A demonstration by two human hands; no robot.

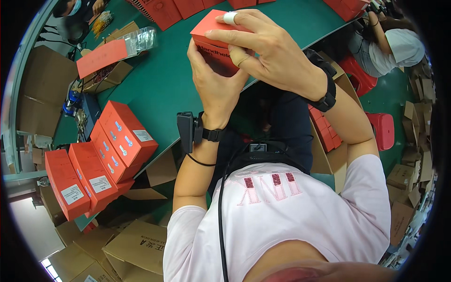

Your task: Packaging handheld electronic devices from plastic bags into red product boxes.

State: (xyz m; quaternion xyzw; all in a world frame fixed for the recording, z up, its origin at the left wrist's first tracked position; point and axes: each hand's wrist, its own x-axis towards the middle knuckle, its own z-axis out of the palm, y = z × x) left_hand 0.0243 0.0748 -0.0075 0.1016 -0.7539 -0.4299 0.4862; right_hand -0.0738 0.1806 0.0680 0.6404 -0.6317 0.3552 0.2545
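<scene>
Over the green table (178, 56), near its front edge, I hold a small red carton box (205, 29) with dark print on its side. My left hand (213, 91) wraps round the lower part of the box, thumb and fingers on opposite sides. Across the top lies my right hand (272, 54), its fingertips on the lid and its lower fingers curled by the printed side. White tape covers one right fingertip, and a thin ring sits on another finger. Whether the lid is fully closed I cannot tell. The inside of the box is hidden.
Red boxes with white labels (120, 134) are stacked at the left table edge. Beyond them stands an open carton (112, 77) with a red sheet and clear plastic sleeves on it. More red boxes (162, 11) line the far side. A co-worker (397, 44) sits right, near red stools (381, 131).
</scene>
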